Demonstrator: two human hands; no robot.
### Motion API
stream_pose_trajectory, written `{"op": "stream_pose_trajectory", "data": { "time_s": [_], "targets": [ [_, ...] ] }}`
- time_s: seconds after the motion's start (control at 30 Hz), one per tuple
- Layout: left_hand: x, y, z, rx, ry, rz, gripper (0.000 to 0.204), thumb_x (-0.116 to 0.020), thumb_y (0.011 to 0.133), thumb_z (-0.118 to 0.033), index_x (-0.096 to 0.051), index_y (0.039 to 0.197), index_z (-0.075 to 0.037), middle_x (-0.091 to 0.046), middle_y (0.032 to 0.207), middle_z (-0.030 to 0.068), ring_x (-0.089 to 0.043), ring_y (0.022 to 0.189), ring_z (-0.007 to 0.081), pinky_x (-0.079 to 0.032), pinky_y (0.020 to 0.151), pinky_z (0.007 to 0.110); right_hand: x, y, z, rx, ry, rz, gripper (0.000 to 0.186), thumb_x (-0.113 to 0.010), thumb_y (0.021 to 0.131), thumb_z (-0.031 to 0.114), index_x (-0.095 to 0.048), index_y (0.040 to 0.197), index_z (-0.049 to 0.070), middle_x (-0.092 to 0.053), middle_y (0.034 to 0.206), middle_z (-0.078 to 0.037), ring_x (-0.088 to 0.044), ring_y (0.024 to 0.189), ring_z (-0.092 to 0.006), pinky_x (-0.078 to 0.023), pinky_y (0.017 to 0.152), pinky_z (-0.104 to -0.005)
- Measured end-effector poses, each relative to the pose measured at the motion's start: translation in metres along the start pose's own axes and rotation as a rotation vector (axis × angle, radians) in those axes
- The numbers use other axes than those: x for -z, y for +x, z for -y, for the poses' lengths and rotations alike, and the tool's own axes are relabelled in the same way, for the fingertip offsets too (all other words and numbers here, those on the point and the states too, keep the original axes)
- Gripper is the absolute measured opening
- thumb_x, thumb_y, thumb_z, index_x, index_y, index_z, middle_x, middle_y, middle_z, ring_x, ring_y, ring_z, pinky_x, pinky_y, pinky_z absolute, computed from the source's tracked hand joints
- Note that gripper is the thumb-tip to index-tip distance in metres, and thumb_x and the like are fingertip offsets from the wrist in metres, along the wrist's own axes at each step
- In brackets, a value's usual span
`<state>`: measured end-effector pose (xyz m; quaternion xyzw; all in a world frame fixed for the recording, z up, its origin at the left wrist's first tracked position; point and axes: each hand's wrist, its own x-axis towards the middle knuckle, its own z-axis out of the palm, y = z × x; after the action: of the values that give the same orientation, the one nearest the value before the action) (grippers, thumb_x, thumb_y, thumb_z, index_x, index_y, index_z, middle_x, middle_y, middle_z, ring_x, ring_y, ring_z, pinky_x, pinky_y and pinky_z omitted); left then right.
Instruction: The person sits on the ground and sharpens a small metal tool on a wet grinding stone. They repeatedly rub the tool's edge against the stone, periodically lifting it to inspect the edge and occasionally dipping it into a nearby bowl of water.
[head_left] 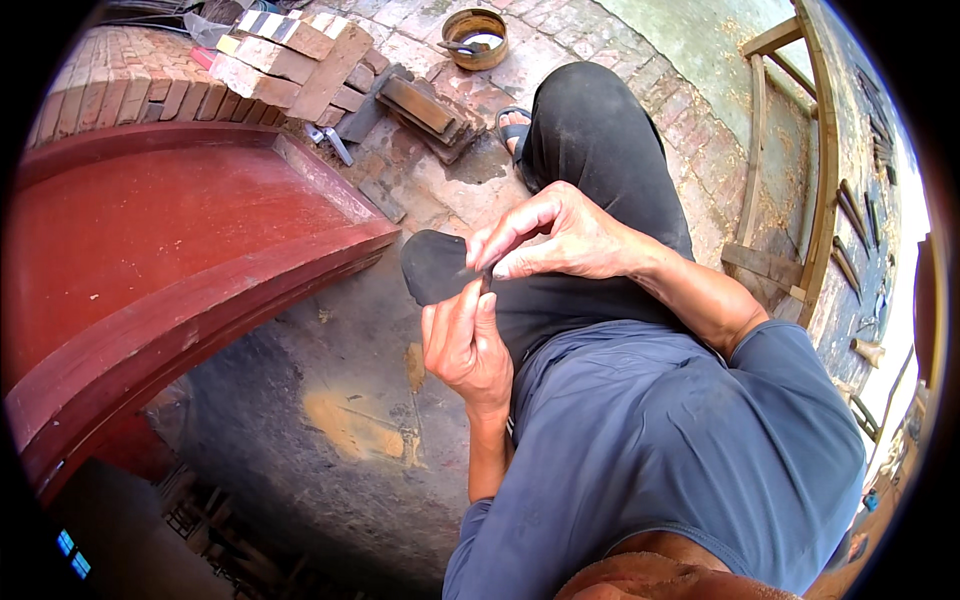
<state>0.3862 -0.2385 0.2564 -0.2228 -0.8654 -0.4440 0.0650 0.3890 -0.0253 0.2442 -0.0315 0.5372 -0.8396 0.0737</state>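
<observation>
Left hand is pinching a small dark piece — can't quite make out what — while right hand is gripping its top end, seemingly, above the black trousers.

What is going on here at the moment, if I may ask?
A person is holding a small dark piece over their bent legs. The left hand pinches it, and the right hand has its fingertips at the upper end; what exactly the piece is cannot be told. A bowl stands on the brick floor ahead, and several tools lie on the bench at the right.
</observation>
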Motion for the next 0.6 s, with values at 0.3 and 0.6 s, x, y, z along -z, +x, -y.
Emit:
{"op": "stream_pose_trajectory", "data": {
  "time_s": [0.3, 0.6],
  "targets": [
    [-0.003, 0.001, 0.002, 0.026, 0.018, 0.008, 0.013, -0.077, 0.1, -0.005, -0.079, 0.109, 0.004, -0.075, 0.085, 0.0088, -0.063, 0.081, 0.0236, -0.051, 0.075, 0.037, 0.006, 0.001, 0.002, -0.024, -0.024, -0.04, 0.022, -0.082, 0.092, -0.003, -0.083, 0.114, -0.004, -0.079, 0.121, -0.017, -0.071, 0.121, -0.0227, -0.055, 0.106, -0.0369],
    [-0.005, 0.0, 0.006, 0.055, 0.042, 0.006, 0.014, -0.076, 0.101, -0.006, -0.08, 0.111, 0.003, -0.075, 0.085, 0.0083, -0.063, 0.081, 0.022, -0.051, 0.074, 0.036, 0.01, 0.001, 0.002, -0.039, -0.05, -0.063, 0.022, -0.081, 0.091, -0.004, -0.083, 0.113, -0.005, -0.08, 0.121, -0.017, -0.071, 0.121, -0.0224, -0.055, 0.107, -0.0371]
  ]
}}
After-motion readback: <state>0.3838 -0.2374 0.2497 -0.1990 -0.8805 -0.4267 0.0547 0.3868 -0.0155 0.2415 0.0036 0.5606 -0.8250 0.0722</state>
